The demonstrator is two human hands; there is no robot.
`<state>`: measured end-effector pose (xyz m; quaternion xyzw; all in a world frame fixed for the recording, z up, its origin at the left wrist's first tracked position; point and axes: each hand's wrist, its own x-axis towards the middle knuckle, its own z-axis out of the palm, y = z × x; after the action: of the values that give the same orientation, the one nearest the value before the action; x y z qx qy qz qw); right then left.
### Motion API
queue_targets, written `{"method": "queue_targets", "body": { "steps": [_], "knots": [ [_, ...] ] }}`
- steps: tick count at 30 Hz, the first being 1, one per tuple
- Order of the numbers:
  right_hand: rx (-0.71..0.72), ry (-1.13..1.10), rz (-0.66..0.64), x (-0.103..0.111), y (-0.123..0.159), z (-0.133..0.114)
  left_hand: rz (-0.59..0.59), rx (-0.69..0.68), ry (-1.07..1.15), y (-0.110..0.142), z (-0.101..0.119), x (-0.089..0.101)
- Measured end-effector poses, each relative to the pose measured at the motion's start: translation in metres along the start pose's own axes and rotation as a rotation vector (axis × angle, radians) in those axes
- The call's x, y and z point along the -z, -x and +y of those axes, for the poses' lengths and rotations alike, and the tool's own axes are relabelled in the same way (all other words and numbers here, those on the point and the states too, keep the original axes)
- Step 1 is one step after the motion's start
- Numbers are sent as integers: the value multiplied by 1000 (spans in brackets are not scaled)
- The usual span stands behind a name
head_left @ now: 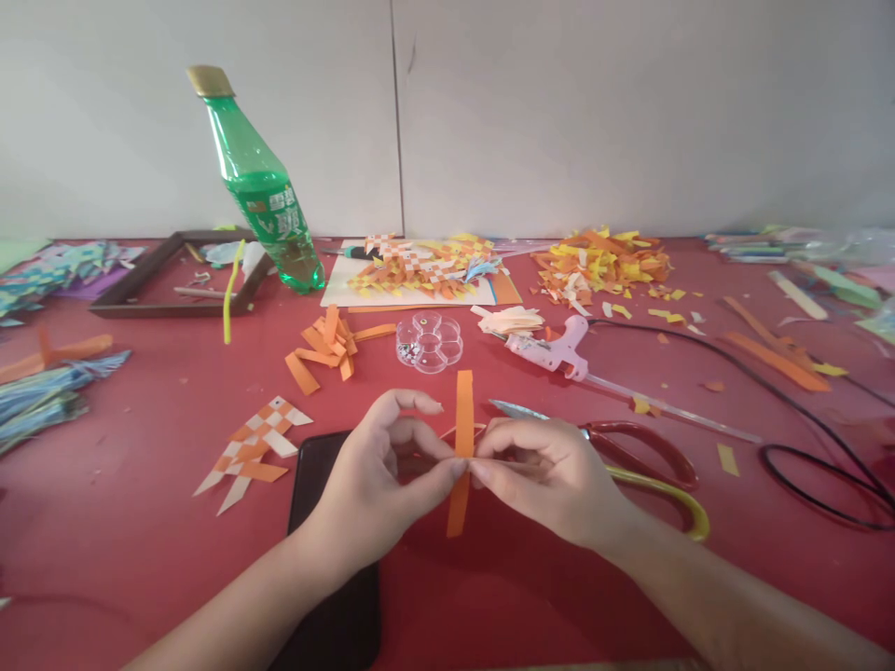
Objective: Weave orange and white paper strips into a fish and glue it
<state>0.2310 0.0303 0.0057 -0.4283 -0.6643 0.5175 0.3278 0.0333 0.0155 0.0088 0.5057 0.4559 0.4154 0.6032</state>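
My left hand (381, 475) and my right hand (542, 471) meet above the red table (140, 540), both pinching folded orange paper strips (462, 410). One strip stands upright between the fingertips and hangs down below them. A black phone (318, 485) lies under my left wrist. Red and yellow scissors (629, 457) rest just right of my right hand.
A woven orange and white paper fish (255, 447) lies at left. Further back are loose orange strips (325, 349), a clear flower-shaped box (429, 341), a pink glue gun (556, 349) with black cord (804, 447), a green bottle (269, 200), a wooden frame (132, 284) and paper scraps (601, 261).
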Motion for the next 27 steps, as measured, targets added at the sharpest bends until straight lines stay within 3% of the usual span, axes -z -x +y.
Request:
{"method": "queue_targets", "body": {
  "steps": [18,27],
  "knots": [
    [-48,-57,-28,-1,0,2,-41,-85,127,-2,-4,-1],
    [-53,-51,-26,-1,-2,1,-40,-55,117,0,-3,-1]
  ]
}}
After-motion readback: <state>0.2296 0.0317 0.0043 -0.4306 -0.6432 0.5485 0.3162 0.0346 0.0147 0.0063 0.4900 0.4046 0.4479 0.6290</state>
